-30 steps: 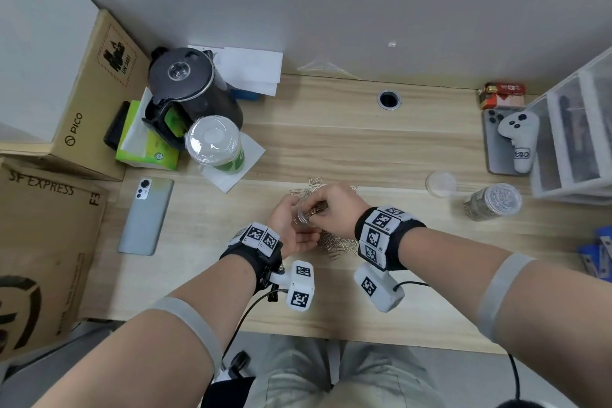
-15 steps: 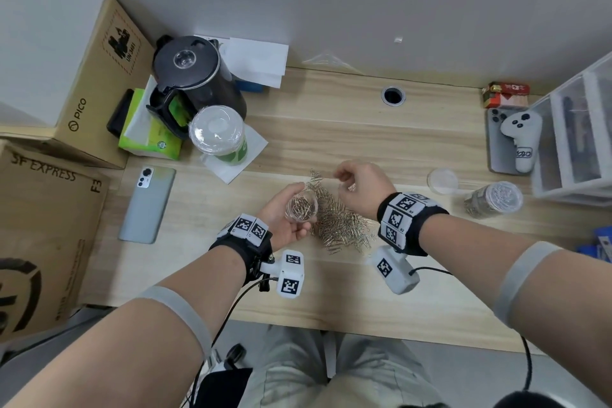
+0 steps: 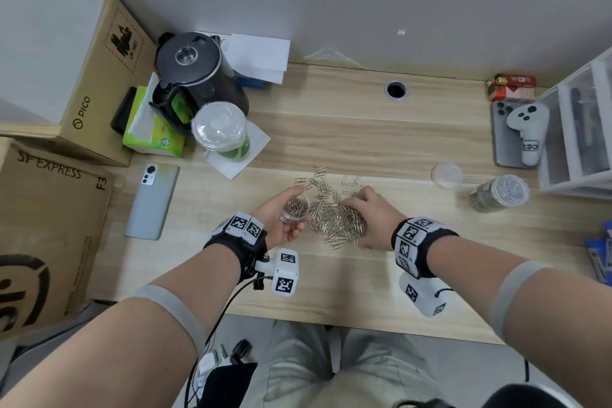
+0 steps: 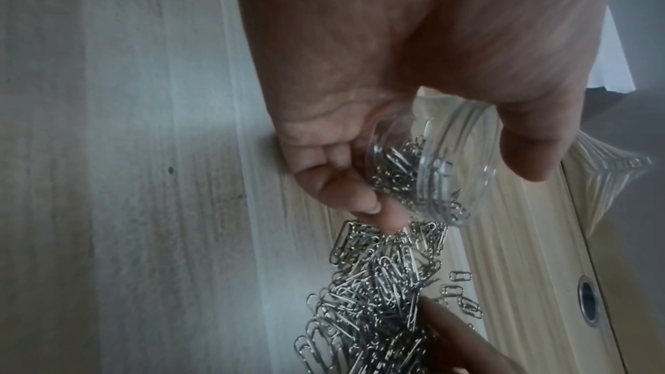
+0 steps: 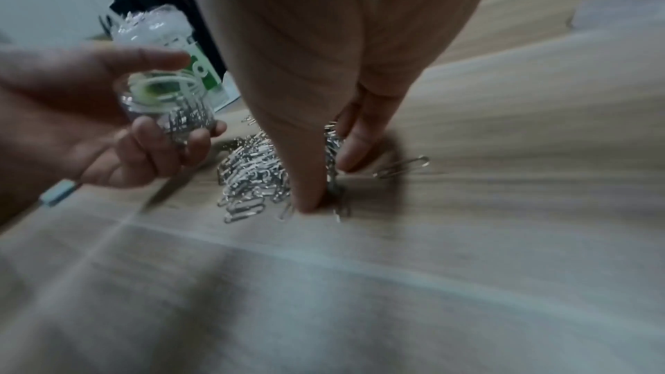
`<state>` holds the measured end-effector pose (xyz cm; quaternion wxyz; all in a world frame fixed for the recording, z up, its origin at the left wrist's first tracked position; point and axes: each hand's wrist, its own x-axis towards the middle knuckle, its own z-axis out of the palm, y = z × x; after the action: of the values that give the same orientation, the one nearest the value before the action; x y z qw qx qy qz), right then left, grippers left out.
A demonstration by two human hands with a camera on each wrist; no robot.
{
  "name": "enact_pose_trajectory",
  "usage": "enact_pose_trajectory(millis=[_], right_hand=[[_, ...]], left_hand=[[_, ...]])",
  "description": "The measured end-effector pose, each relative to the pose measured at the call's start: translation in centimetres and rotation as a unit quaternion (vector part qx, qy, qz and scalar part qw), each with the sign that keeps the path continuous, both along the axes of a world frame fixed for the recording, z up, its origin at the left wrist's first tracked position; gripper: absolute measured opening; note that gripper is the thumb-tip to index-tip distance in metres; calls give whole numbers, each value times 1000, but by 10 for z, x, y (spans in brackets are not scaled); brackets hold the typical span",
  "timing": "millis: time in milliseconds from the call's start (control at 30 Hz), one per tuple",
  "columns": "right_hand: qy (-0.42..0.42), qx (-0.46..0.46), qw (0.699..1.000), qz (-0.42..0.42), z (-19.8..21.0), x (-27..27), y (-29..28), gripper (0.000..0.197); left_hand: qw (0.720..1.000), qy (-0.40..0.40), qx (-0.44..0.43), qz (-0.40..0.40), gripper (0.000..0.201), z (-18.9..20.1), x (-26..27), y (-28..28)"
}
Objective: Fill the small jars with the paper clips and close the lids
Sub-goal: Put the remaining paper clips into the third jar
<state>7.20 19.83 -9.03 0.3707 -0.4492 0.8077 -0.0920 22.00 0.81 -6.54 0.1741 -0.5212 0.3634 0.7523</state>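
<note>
My left hand (image 3: 291, 214) grips a small clear jar (image 3: 297, 207) tilted on its side, partly filled with paper clips; the left wrist view shows its open mouth (image 4: 431, 169) just above the pile. A heap of silver paper clips (image 3: 337, 222) lies on the wooden desk (image 3: 364, 281) between my hands. My right hand (image 3: 359, 209) is pressed down into the heap, thumb and fingers (image 5: 352, 152) curled round a bunch of clips (image 5: 252, 175). At the right stand a clip-filled jar (image 3: 500, 194) and a loose clear lid (image 3: 447, 175).
A black kettle (image 3: 198, 76), a lidded plastic cup (image 3: 220, 129) and a grey phone (image 3: 154, 202) stand left of the work spot. Cardboard boxes (image 3: 49, 225) line the left edge. A white controller (image 3: 528, 129) and a drawer unit (image 3: 583, 129) stand at the right.
My right hand left the jar's mouth, swung out over the far side of the heap, then came down onto the clips. The left hand with the jar shifted slightly left.
</note>
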Motion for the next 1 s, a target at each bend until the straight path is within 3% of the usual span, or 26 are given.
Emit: enact_pose_trajectory(millis=[67,133,300,400,633,733,867,933,1000], right_hand=[[-28,-34,999,-30,-3,2,-5,80],[-22,-43,997,-56,-1,0,-5,75],[8,-8,997,-70,10,-17,9,103],[16,32,998,-49,13,-20,13,107],[-26,-14,997,-70,3,5,-12,80],[6,-35,997,-64,6,10,-13,79],[53,-20,998,-20,14,11,-10,112],[72,8,997,15,15,13,-11,130],[90,19,995,38,13,18,-15,136]], left_hand=[[1000,-2,-4,1,53,-1,1,2],[1000,-6,-6,-1,54,-1,2,3],[1000,-13,-15,-3,64,0,2,3],[1000,-13,-17,-2,62,2,1,3],[1000,-13,-18,11,80,-3,11,6],[999,-17,-20,23,84,-6,14,4],[1000,-9,-10,23,97,-5,14,3],[1000,-4,-6,18,92,-3,13,4],[1000,2,-2,9,77,-3,13,5]])
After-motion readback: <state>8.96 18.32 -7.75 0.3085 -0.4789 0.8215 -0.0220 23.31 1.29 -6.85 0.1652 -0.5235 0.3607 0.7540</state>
